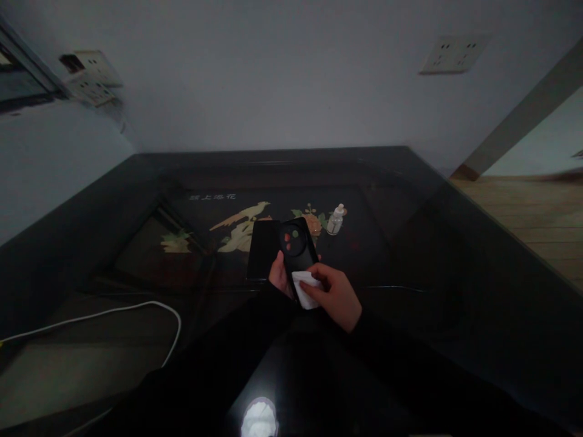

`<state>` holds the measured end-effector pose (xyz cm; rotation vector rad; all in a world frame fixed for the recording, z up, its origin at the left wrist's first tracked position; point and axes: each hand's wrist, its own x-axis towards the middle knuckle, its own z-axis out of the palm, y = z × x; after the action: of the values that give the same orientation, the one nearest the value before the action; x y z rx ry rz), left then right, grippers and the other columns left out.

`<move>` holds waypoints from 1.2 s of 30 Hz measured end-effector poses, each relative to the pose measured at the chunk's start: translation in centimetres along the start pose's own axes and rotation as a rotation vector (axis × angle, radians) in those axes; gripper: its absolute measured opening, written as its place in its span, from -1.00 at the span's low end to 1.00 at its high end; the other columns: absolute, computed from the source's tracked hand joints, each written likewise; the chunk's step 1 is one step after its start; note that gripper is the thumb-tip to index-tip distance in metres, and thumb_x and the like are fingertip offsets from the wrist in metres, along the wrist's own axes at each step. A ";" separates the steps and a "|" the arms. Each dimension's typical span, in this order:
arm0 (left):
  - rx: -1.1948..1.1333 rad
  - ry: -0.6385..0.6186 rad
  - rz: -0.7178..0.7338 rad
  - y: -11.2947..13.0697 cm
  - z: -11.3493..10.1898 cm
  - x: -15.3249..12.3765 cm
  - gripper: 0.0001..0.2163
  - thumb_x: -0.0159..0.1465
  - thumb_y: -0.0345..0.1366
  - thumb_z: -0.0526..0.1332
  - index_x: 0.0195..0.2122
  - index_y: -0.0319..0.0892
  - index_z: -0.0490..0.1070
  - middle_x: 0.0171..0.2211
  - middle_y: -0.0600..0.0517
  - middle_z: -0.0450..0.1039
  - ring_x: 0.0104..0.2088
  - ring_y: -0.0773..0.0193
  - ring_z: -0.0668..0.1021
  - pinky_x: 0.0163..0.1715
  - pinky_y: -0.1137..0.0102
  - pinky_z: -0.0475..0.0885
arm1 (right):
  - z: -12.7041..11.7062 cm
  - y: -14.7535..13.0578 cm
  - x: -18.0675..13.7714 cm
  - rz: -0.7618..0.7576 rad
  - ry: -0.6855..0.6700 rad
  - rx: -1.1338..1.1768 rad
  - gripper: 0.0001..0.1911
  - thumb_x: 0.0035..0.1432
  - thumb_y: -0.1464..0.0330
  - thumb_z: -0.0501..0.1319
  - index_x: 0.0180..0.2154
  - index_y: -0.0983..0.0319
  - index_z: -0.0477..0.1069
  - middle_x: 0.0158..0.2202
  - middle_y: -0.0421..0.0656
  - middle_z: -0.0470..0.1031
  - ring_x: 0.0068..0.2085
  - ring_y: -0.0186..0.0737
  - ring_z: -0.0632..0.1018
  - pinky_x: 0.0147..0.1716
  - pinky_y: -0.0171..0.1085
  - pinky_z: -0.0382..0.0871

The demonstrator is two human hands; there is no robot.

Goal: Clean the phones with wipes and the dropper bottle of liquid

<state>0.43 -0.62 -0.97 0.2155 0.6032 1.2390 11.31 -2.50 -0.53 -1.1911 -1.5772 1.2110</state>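
Note:
My left hand (pixel 279 276) grips a black phone (pixel 297 244) from its left side, back facing up, with a round camera ring showing red and green glints. A small white wipe (pixel 306 286) is pinched in my right hand (pixel 336 295) and pressed against the phone's lower end. Both hands are closed around what they hold, above the dark glossy table (pixel 410 255). Behind the phone, flat on the table, lies a black rectangular item (pixel 263 249), perhaps a case. A small white bottle (pixel 336 219) stands upright just right of the phone.
The table bears an inlaid bird-and-flower picture (pixel 239 226). A white cable (pixel 136 309) curves over its left front part. Wall sockets (pixel 91 79) sit at upper left and another socket (pixel 450 54) at upper right. Wooden floor (pixel 537 218) shows past the table's right edge.

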 end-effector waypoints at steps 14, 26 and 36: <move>-0.166 0.029 0.067 -0.7 1.4 -0.5 -0.61 0.29 -0.22 -0.11 -0.02 -0.33 0.33 -0.22 -0.09 0.51 -0.02 0.19 0.46 0.09 0.33 0.20 | 0.3 -3.8 6.1 -0.128 0.109 0.122 -0.90 -0.07 0.36 0.22 -0.45 0.24 0.32 -0.50 -0.23 0.42 -0.47 -0.33 0.43 -0.50 -0.36 0.26; -0.071 -0.087 -0.201 0.6 -0.7 0.2 -0.35 0.21 0.12 -0.18 -0.26 -0.38 0.46 -0.40 -0.19 0.52 -0.33 0.08 0.55 -0.10 0.17 0.33 | -3.0 -3.4 0.9 -0.415 -0.510 -0.409 -0.79 -0.01 0.60 0.15 -0.32 0.26 0.43 -0.34 -0.17 0.50 -0.27 -0.29 0.48 -0.27 -0.34 0.28; -0.226 -0.013 0.030 -1.3 0.4 0.3 -0.52 0.23 -0.03 -0.08 -0.01 -0.27 0.34 -0.24 -0.10 0.50 -0.08 0.08 0.48 0.03 0.19 0.25 | -1.9 -3.0 3.2 -0.089 0.027 -0.020 -0.88 -0.03 0.36 0.23 -0.38 0.26 0.38 -0.45 -0.20 0.45 -0.43 -0.30 0.44 -0.45 -0.33 0.29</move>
<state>1.78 -0.69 -1.38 0.0442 0.4455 1.3228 11.73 0.76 2.94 -1.1330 -1.6083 1.1195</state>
